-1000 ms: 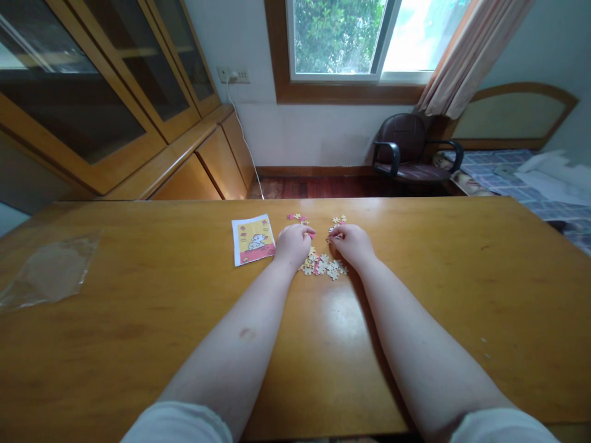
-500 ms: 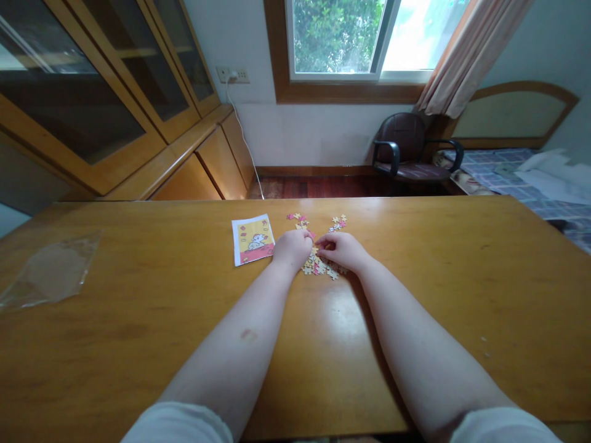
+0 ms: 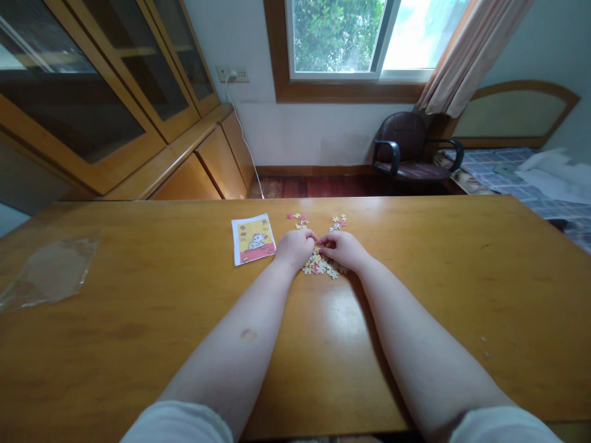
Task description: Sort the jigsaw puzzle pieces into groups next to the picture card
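Note:
My left hand and my right hand meet fingertip to fingertip over a small heap of jigsaw pieces on the wooden table. Both hands have curled, pinched fingers; what they pinch is too small to name, probably puzzle pieces. Two smaller clusters of loose pieces lie just beyond the hands, one pink and yellow and another to its right. A reference picture card, yellow and red with a white border, lies flat just left of my left hand.
A clear plastic bag lies at the table's left end. Wooden cabinets with glass doors stand to the left. Beyond the table are a dark office chair, a window, and a bed at right.
My right hand moved left from the far right cluster to the middle, meeting my left hand. The left hand shifted slightly, its fingertips now touching the right's.

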### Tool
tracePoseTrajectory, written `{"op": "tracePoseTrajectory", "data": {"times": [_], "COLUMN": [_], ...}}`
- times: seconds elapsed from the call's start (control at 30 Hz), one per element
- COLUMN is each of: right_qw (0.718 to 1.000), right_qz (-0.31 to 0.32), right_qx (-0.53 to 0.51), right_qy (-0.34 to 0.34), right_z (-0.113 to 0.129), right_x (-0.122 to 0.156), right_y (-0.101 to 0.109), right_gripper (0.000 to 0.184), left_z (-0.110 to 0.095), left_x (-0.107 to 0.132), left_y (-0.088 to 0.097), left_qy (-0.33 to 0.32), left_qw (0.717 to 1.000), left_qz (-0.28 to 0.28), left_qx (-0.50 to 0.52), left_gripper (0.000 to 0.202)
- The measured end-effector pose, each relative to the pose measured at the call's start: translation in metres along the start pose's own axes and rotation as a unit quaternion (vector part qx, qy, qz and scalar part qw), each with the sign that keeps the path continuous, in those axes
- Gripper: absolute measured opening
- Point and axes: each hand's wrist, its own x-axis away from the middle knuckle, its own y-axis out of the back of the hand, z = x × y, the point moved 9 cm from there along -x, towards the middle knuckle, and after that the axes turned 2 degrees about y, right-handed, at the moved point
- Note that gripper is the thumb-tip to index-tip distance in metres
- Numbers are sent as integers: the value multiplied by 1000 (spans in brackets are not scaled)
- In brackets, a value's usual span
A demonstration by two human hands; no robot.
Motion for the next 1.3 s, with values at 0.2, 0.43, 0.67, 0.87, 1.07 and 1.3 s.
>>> {"op": "tracePoseTrajectory", "data": {"times": [0.2,0.43,0.67,0.87,1.07,1.3], "right_qw": [1000,989,992,994,997,997], "right_qz": [-17,-130,-103,6,25,-66], "right_qx": [8,60,58,25,-7,-33], "right_qy": [6,-24,53,104,75,-9], "right_z": [1,-9,5,18,13,-5], "right_x": [0,1,1,2,1,0], "right_y": [6,30,23,1,-3,14], "right_gripper": [15,13,12,18,17,15], "left_z": [-1,-4,2,-1,-3,0], "left_x": [0,-1,0,3,2,3], "left_y": [-1,3,8,5,2,8], "left_qy": [-20,-35,-2,11,-7,-10], "left_qw": [1000,998,999,998,1000,999], "left_qz": [-7,-30,-46,-17,-9,-36], "left_qx": [23,33,-4,-60,-23,28], "left_gripper": [30,31,30,33,34,32]}}
